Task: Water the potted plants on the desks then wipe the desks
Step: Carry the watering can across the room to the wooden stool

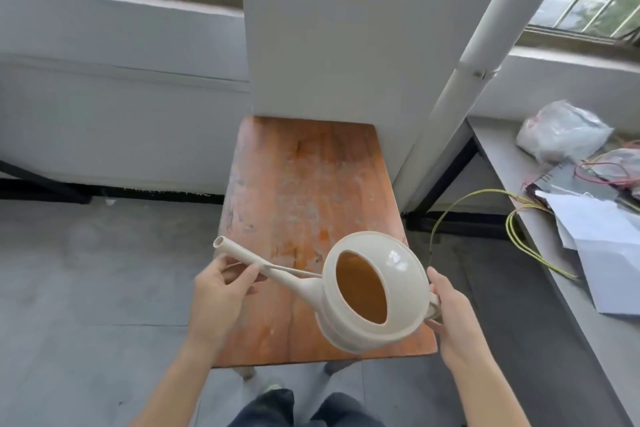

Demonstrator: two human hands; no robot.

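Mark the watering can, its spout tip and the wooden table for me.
watering can [407, 276], head view, on its domed top.
spout tip [220, 243], head view, on the open end's rim.
wooden table [304, 177], head view, on bare tabletop.

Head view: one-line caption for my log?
Left hand grips the spout, right hand the handle, of a cream watering can over a wooden table.

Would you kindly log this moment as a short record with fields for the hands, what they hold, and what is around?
held item: cream watering can, over the wooden table
left hand: pinches the can's spout
right hand: grips the handle
can contents: cannot tell; the opening looks brown
right of table: grey desk with plastic bags, papers, yellow-green wires
potted plant: none in view
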